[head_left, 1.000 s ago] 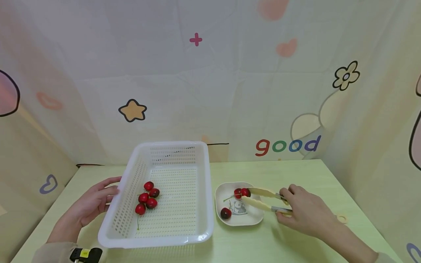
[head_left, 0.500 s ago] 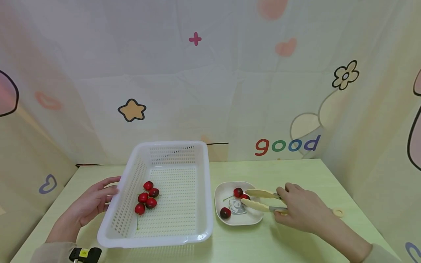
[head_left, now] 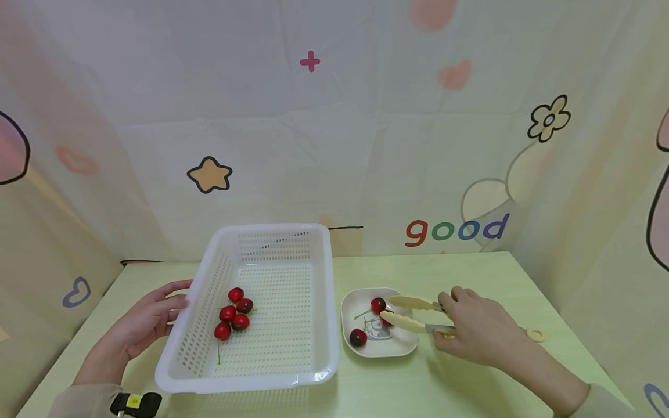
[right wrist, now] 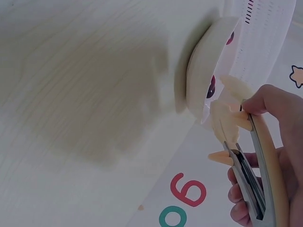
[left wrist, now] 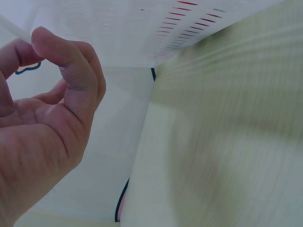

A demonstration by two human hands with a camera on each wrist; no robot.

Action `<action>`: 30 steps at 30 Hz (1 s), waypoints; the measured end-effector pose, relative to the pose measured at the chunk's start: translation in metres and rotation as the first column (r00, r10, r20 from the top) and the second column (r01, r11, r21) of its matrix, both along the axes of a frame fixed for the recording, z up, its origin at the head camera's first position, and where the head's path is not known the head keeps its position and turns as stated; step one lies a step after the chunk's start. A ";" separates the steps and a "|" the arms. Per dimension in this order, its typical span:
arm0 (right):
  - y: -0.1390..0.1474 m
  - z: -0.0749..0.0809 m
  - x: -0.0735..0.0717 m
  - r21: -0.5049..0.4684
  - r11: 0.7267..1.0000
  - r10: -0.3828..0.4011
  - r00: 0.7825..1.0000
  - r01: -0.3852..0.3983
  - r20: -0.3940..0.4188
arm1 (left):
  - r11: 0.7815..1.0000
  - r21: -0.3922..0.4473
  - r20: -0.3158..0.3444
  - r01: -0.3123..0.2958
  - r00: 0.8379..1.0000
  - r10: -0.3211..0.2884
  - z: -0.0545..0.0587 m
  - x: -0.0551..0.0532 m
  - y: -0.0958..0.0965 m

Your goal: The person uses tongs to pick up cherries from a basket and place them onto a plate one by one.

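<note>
One cherry (head_left: 385,323) of three has shifted on the plate (head_left: 392,348); basket (head_left: 284,331) holds five.

Cloth (head_left: 345,145): hangs across the upper frame and down both sides, printed with a star (head_left: 209,175), a flower (head_left: 549,119) and "good" (head_left: 460,231).
Table (head_left: 470,273): pale wood grain across the lower frame.
Room: a booth-like nook; home, lab or shop cannot be told (the cloth hides whatever lies behind).

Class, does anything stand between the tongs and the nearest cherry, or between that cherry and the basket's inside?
Nothing visible separates the tongs from the nearest cherry; one tip overlaps it in the head view. Toward the basket stand the plate's raised left rim and the basket's right wall.
</note>
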State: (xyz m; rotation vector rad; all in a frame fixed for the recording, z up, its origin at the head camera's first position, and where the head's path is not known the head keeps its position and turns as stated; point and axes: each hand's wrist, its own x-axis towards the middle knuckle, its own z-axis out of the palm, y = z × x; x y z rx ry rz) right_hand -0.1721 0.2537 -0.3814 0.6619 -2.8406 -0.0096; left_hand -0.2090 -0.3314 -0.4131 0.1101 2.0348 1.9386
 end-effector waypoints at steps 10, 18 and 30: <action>-0.003 0.002 -0.004 -0.052 0.998 0.017 1.000 -0.018 -0.016 | 1.000 0.014 0.000 0.005 1.000 -0.005 -0.001 0.000 -0.001; -0.006 0.001 -0.007 -0.083 0.996 0.033 0.999 -0.036 -0.027 | 0.999 0.047 -0.006 0.028 1.000 -0.028 -0.003 0.000 -0.003; -0.012 0.004 -0.012 -0.076 0.993 0.083 0.991 -0.091 -0.107 | 0.999 0.027 -0.009 0.020 1.000 -0.020 -0.001 0.000 -0.002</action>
